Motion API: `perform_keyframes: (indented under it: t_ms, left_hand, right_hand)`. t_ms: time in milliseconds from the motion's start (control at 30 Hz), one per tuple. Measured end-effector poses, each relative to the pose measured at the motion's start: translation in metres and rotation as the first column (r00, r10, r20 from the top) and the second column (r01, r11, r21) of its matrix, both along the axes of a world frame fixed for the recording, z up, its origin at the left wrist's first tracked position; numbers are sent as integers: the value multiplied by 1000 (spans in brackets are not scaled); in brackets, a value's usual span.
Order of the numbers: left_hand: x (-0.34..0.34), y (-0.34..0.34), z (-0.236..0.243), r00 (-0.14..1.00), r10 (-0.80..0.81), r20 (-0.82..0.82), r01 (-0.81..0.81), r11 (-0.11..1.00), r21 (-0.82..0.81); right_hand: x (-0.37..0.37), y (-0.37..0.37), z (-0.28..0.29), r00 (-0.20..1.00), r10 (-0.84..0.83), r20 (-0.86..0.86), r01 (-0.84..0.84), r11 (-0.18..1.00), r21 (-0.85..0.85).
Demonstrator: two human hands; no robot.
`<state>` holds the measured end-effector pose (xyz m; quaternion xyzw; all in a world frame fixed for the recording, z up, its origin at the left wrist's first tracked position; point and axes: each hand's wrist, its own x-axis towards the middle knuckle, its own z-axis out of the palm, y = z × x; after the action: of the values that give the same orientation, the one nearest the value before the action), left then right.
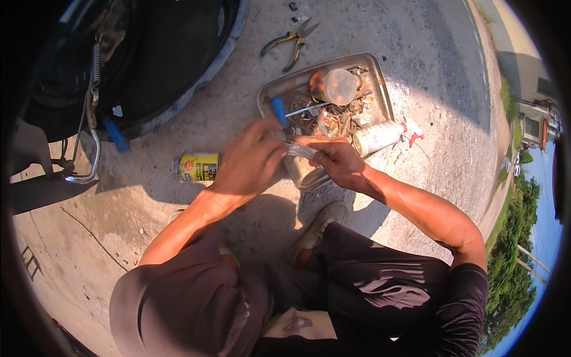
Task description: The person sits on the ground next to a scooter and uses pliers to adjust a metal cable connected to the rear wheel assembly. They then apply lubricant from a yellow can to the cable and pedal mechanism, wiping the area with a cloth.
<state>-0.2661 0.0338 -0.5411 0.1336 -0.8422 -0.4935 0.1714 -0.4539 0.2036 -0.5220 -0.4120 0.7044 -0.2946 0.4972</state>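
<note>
Above the near edge of a metal tray [383, 83], both my hands meet at a small clear plastic packet [302, 151]. My right hand [342, 162] pinches its right end between thumb and fingers. At the other end, the curled fingers of my left hand [253, 156] close on the packet; its contents are too small to make out. Just beyond my left fingers, a blue-handled screwdriver [278, 110] leans in the tray. A clear plastic jar [339, 87] stands among small metal parts and wires there. A white spray bottle [379, 137] with a red trigger lies across the tray's right side.
A yellow can [200, 167] lies on the concrete left of my left hand. Yellow-and-green pliers [291, 44] rest beyond the tray. At the left are a large black wheel-like rim [196, 77], a blue handle [116, 135] and a bent chrome lever [95, 154]. My shoe [326, 223] is below the tray.
</note>
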Motion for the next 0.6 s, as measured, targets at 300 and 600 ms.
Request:
perform_keyframes:
  t_ms: [300, 600]
  left_hand:
    - [7, 19, -15, 986, -126, 113, 122, 992, 41]
    - [7, 29, -40, 939, -219, 264, 126, 935, 330]
  right_hand:
    - [9, 19, -15, 939, 233, -253, -276, 950, -148]
    - [7, 21, -13, 890, 252, -380, -366, 892, -265]
